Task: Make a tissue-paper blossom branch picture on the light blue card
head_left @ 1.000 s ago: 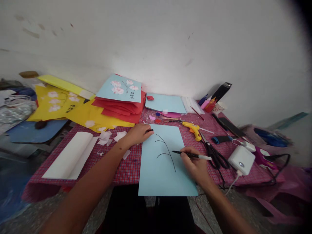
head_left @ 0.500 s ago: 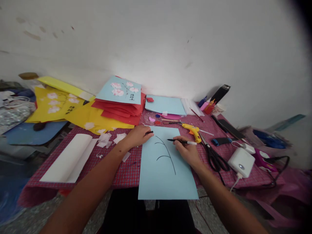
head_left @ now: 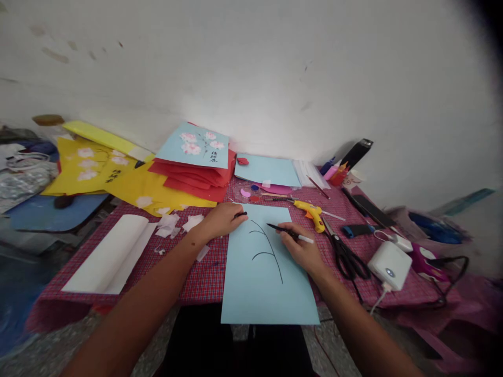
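A light blue sheet point(head_left: 259, 298) lies at the table's front edge, with a long curved black line and shorter curved strokes on its left side. My right hand point(head_left: 298, 246) grips a black brush pen point(head_left: 291, 232) with a white end; its tip points left, near the top of the long line. At the sheet's upper left edge, my left hand point(head_left: 225, 220) is closed around a small black cap point(head_left: 240, 214). A yellow glue gun point(head_left: 310, 212) and black scissors point(head_left: 348, 256) lie to the right of the sheet.
Folded white paper point(head_left: 112, 256) and white scraps point(head_left: 168, 224) lie at left. Behind them are yellow sheets point(head_left: 157, 188) and a red stack point(head_left: 192, 178) topped by a blue flower picture point(head_left: 196, 144). A white power adapter point(head_left: 390, 264) with cables sits at right.
My right hand has shifted slightly, and the brush pen has tilted, its tip now a little farther left. My left hand stays at the sheet's edge.
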Available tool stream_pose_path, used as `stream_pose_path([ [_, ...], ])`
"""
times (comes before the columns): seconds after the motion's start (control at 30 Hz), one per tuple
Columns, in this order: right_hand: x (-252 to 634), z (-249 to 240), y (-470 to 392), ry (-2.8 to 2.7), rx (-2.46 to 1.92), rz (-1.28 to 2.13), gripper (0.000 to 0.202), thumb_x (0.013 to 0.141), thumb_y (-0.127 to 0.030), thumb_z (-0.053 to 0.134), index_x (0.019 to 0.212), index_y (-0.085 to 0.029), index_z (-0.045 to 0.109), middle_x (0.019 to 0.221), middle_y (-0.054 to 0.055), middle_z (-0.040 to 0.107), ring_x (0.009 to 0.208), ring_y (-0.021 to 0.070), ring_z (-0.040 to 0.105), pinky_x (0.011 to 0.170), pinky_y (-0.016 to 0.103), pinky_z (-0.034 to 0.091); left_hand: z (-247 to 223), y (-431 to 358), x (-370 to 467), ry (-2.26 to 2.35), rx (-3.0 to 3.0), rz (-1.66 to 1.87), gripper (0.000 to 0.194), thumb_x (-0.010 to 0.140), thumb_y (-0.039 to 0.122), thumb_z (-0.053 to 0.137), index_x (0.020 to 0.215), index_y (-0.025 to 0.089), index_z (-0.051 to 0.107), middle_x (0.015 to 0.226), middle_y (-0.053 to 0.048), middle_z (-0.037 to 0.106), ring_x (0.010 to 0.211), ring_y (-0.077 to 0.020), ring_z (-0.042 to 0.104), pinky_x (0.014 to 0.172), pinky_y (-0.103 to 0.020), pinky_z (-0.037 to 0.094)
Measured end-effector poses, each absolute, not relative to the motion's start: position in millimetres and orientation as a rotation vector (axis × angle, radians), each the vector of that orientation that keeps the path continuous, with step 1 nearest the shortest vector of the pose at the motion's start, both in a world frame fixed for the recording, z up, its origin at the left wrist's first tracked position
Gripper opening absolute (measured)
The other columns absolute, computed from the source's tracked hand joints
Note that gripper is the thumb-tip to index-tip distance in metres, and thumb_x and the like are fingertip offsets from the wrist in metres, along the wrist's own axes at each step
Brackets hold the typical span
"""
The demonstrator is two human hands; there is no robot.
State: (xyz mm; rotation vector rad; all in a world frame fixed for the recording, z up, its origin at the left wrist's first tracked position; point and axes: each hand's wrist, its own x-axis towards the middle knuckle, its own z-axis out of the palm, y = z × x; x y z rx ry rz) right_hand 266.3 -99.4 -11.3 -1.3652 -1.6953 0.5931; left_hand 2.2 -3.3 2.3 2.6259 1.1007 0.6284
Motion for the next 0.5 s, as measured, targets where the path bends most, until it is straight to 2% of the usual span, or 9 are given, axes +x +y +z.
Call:
stream_pose_path([
  [0.17,264.4,-9.2,-99.9,-1.769,-1.321,0.565,0.020,0.086,-0.025,0.058,0.104,-0.023,0.068,0.098,0.005,0.073,0.091,0.0216,0.067,0.083,0.037,0.052,1.0,-3.1,1.8,1.087,2.612,0.641,0.029,0.094,0.042,0.045,0.083,0.019,0.059,0.081,-0.005,0.064,0.077,-0.0192,0.058,0.069,-0.030,0.039],
  [0.5,260.9,-7.1,-99.9,-1.840,-1.268,0.589,0.023,0.089,-0.026,0.057,0.109,-0.023,0.068,0.104,0.005,0.072,0.095,0.0204,0.067,0.085,0.036,0.052,-0.7,-2.0,1.8,1.082,2.615,0.643,0.028,0.094,0.042,0.045,0.085,0.019,0.060,0.081,-0.004,0.065,0.078,-0.0191,0.059,0.069,-0.030,0.039],
])
